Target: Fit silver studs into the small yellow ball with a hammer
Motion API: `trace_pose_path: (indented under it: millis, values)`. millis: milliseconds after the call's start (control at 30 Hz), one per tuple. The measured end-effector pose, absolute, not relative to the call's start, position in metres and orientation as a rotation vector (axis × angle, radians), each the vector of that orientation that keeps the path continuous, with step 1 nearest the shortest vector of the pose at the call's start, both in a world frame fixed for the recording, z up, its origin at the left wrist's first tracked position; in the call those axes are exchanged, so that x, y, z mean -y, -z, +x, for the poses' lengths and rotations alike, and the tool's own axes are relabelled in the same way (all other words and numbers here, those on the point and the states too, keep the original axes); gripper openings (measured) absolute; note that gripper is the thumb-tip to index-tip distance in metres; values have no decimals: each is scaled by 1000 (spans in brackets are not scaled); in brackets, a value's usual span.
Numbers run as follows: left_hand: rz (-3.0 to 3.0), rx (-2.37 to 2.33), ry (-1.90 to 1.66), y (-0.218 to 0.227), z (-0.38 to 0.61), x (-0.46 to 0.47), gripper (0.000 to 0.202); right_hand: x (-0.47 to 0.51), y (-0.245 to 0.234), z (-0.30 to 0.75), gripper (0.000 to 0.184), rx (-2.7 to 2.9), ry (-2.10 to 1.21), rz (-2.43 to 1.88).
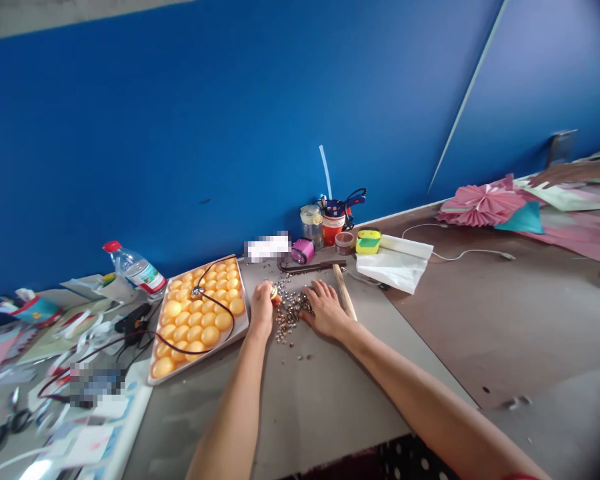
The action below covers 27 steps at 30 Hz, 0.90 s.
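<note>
My left hand (261, 303) is closed around a small orange ball (274, 293), held just above the grey table. My right hand (324, 307) lies on a pile of small shiny beads (287, 313), fingers spread and bent into the pile. Left of my left hand stands a white tray (153, 377) filled with several orange balls (200, 313); a black cord runs across it. A wooden stick (345, 300) lies right beside my right hand.
A water bottle (136, 270), a glue gun (133, 320) and scissors (0, 437) lie among papers on the left. Cups and jars (330, 227) stand against the blue wall. White paper (393, 263) and pink paper fans (480, 203) are at the right. Another person's hand (560, 173) is at far right.
</note>
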<state>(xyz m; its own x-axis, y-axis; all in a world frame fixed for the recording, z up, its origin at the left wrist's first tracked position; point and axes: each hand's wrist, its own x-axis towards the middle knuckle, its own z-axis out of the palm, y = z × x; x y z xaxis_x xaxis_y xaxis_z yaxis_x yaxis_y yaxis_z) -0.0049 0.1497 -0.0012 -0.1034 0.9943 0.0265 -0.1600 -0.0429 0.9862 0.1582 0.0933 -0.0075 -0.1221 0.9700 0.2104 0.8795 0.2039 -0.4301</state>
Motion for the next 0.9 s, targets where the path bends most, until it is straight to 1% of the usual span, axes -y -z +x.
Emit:
trace_pose_path:
  millis: [100,233,300,433,467,600,800,900]
  values:
    - [1066,-1149,-1398,4,-6,-152,34,-96,2,163,46,1937,-221,-1580]
    - [1055,-1137,-1408,5,-5,-152,34,-91,-5,164,32,1972,-242,-1393]
    - [1057,-1136,-1394,5,-5,-152,36,-88,-5,162,32,2022,-252,-1419]
    - [1050,-1155,-1374,4,-6,-151,41,-86,-2,161,41,2167,-231,-1524]
    - [1051,-1160,-1374,3,-6,-151,41,-86,-1,161,39,2193,-231,-1533]
    - [1081,-1170,-1356,2,-7,-151,39,-89,-2,159,17,2209,-244,-1524]
    - [1071,-1183,-1380,5,-6,-151,39,-94,-6,159,17,1976,-322,-1452]
    - [1023,-1166,-1408,4,-5,-151,38,-95,-11,160,18,1810,-416,-1356]
